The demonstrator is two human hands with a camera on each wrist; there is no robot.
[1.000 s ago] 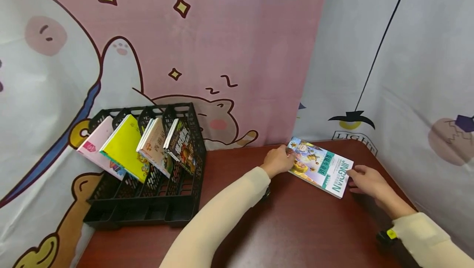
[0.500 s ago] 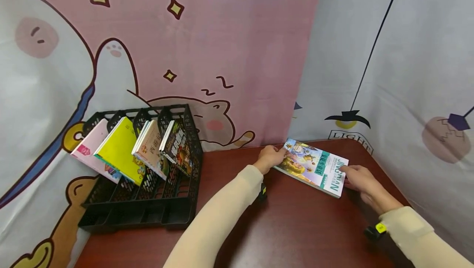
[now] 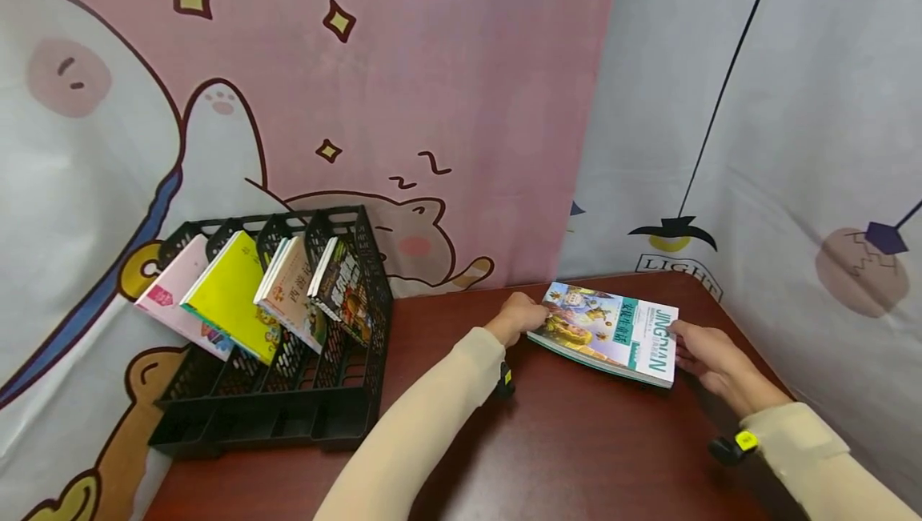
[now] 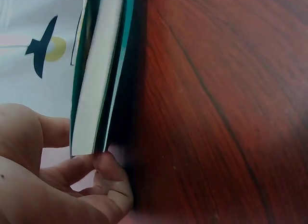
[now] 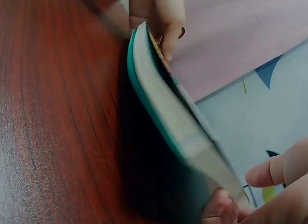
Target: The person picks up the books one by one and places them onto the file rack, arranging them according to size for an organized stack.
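Note:
A paperback book (image 3: 612,329) with a colourful illustrated cover and a white band lettered JINGDIAN lies face up between both hands, over the right part of the table. My left hand (image 3: 520,317) pinches its left end. In the left wrist view the thumb and fingers close on a corner of the book (image 4: 96,80), pages edge-on. My right hand (image 3: 716,357) grips the right end, thumb on the cover side and fingers underneath. The right wrist view shows the book (image 5: 168,113) bowed, its teal back cover above a dark shadow on the wood.
A black slotted book rack (image 3: 338,417) stands on the left of the reddish-brown table (image 3: 562,457). Leaning in its slots are a pink book (image 3: 183,297), a yellow book (image 3: 234,289), tan books (image 3: 295,289) and dark-covered books (image 3: 346,289). A printed curtain (image 3: 490,145) hangs close behind.
The left hand has drawn the book slightly left and toward me, and the book now sits raised and bowed. The right hand has gone from beside the right end to gripping it.

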